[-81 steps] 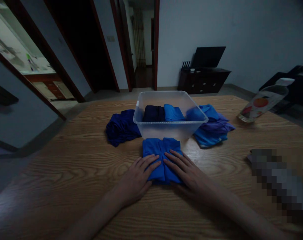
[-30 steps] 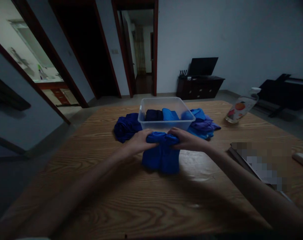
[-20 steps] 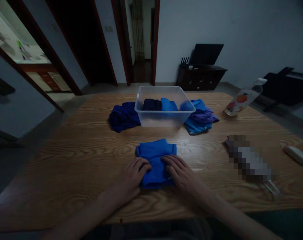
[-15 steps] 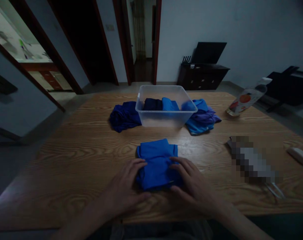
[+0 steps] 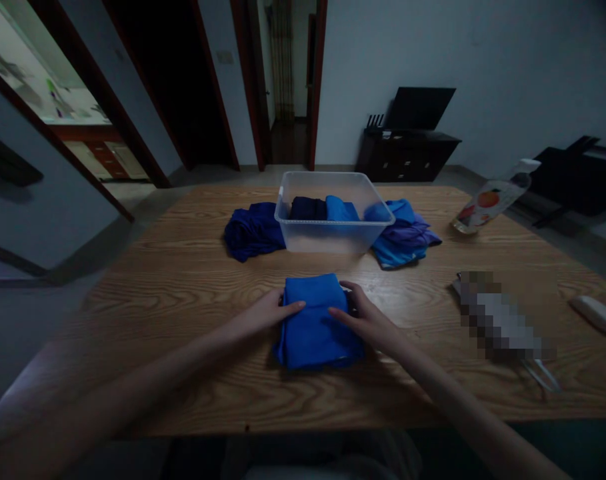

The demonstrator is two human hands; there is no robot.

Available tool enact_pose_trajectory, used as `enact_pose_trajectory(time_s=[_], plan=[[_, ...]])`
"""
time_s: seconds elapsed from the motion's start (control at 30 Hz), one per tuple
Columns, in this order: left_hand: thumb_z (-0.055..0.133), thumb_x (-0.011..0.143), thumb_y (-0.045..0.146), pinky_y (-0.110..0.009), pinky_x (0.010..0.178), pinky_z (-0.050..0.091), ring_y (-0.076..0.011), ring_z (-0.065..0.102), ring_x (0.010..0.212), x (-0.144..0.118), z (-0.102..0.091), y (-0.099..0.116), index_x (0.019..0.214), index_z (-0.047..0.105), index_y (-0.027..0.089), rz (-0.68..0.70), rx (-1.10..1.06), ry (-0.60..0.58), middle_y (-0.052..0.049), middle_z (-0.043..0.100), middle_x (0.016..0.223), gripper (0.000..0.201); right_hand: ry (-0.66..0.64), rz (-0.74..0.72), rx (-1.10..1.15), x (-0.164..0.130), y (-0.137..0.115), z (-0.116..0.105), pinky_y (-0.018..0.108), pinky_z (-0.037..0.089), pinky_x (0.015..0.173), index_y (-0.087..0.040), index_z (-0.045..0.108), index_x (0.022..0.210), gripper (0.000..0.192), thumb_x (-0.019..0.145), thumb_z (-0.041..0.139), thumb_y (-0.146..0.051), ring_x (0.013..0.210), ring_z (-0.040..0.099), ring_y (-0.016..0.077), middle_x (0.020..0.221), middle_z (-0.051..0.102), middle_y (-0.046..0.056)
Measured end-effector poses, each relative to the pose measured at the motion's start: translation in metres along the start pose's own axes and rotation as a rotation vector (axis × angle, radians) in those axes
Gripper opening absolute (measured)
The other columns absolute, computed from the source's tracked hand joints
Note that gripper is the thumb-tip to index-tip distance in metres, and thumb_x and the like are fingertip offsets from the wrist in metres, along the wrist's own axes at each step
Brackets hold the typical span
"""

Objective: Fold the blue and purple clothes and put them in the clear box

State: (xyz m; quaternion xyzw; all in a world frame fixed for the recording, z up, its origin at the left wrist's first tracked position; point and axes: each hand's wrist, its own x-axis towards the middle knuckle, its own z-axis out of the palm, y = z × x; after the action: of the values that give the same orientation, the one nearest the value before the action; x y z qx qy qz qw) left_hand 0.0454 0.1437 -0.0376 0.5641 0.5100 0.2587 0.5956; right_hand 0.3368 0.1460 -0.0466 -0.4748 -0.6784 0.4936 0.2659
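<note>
A bright blue folded garment (image 5: 317, 337) lies on the wooden table in front of me; its exact kind cannot be made out. My left hand (image 5: 275, 307) grips its far left edge, thumb on top and the other fingers mostly hidden behind the cloth. On the opposite edge, my right hand (image 5: 365, 317) holds it the same way, thumb pressed on the upper layer. Beyond it stands a clear plastic bin (image 5: 333, 237) with a dark folded cloth (image 5: 307, 209) and a blue folded cloth (image 5: 340, 209) inside.
Crumpled dark blue cloth (image 5: 255, 232) sits left of the bin, and a blue and purple pile (image 5: 405, 237) sits right of it. A bottle (image 5: 493, 200), a blurred-out item (image 5: 503, 320) and a white object (image 5: 597, 315) occupy the table's right side.
Both hands have moved forward from the garment's near sides to its far side edges and now grip it. The far part has been folded toward me, making the garment more compact.
</note>
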Motion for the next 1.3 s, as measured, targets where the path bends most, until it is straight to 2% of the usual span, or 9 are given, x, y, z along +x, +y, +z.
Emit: enact_pose_trajectory(time_s=[0.1,0.3,0.4,0.57,0.73,0.87,1.0,1.13,1.3], plan=[[0.089,0.080,0.067,-0.048,0.112,0.060,-0.0358,0.073,0.126,-0.004,0.010,0.002,0.129,0.074,0.017,-0.022,-0.229,0.050,-0.015,0.076,0.139,0.072,0.034,0.065,0.227,0.000,0.002,0.008,0.055,0.055,0.116,-0.026,0.046,0.154,0.080,0.090,0.082,-0.057,0.140,0.064,0.0339,0.155,0.062,0.016],[0.073,0.101,0.040,-0.049,0.121,0.057,-0.0332,0.068,0.139,-0.019,0.034,0.006,0.143,0.069,0.018,-0.208,-0.850,0.141,-0.014,0.075,0.143,0.048,0.144,0.223,0.666,-0.004,-0.006,0.020,0.052,0.054,0.116,-0.028,0.062,0.145,0.073,0.081,0.091,-0.047,0.140,0.065,0.0365,0.148,0.071,0.010],[0.068,0.105,0.041,-0.051,0.125,0.054,-0.0334,0.067,0.142,-0.023,0.050,0.006,0.146,0.068,0.018,-0.185,-0.926,0.177,-0.013,0.074,0.144,0.047,0.192,0.223,0.667,-0.007,-0.017,0.027,0.052,0.053,0.115,-0.029,0.067,0.140,0.069,0.079,0.093,-0.049,0.137,0.066,0.0371,0.145,0.073,0.007],[0.081,0.097,0.033,-0.050,0.126,0.052,-0.0336,0.068,0.139,-0.032,0.076,0.006,0.147,0.066,0.020,-0.057,-0.915,0.335,-0.013,0.073,0.146,0.054,0.277,0.329,0.714,-0.017,-0.029,0.039,0.051,0.058,0.107,-0.028,0.067,0.139,0.073,0.078,0.092,-0.058,0.129,0.070,0.0383,0.139,0.076,0.007],[0.080,0.096,0.035,-0.052,0.119,0.059,-0.0345,0.072,0.134,-0.034,0.075,0.030,0.150,0.063,0.023,-0.143,-0.960,0.329,-0.013,0.075,0.144,0.058,0.238,0.367,0.796,-0.018,-0.043,0.037,0.050,0.062,0.100,-0.025,0.061,0.143,0.081,0.076,0.092,-0.058,0.120,0.075,0.0380,0.134,0.078,0.010],[0.082,0.096,0.037,-0.051,0.117,0.060,-0.0345,0.073,0.132,-0.023,0.057,0.070,0.149,0.066,0.024,-0.045,-0.889,0.283,-0.013,0.075,0.143,0.057,0.279,0.254,0.786,0.000,-0.077,0.011,0.050,0.064,0.097,-0.028,0.055,0.147,0.098,0.063,0.101,-0.048,0.118,0.076,0.0395,0.130,0.079,0.011],[0.080,0.098,0.037,-0.049,0.118,0.060,-0.0315,0.074,0.130,0.009,0.035,0.124,0.147,0.067,0.023,0.092,-0.853,0.213,-0.013,0.077,0.140,0.052,0.334,0.142,0.728,0.033,-0.118,-0.037,0.046,0.064,0.097,-0.037,0.058,0.150,0.090,0.070,0.097,-0.047,0.126,0.073,0.0360,0.141,0.074,0.006],[0.069,0.106,0.037,-0.045,0.115,0.062,-0.0279,0.078,0.122,0.077,0.004,0.176,0.147,0.067,0.018,0.112,-0.787,0.160,-0.013,0.081,0.129,0.045,0.331,0.072,0.548,0.096,-0.135,-0.095,0.045,0.066,0.089,-0.038,0.056,0.153,0.070,0.089,0.081,-0.052,0.113,0.076,0.0322,0.137,0.075,0.007],[0.053,0.112,0.034,-0.042,0.101,0.068,-0.0263,0.082,0.105,0.184,-0.035,0.207,0.141,0.069,0.009,-0.065,-0.686,0.162,-0.016,0.083,0.113,0.041,0.358,0.112,0.278,0.190,-0.133,-0.155,0.035,0.064,0.081,-0.025,0.057,0.148,0.053,0.097,0.072,-0.024,0.096,0.073,0.0223,0.122,0.074,0.009]])
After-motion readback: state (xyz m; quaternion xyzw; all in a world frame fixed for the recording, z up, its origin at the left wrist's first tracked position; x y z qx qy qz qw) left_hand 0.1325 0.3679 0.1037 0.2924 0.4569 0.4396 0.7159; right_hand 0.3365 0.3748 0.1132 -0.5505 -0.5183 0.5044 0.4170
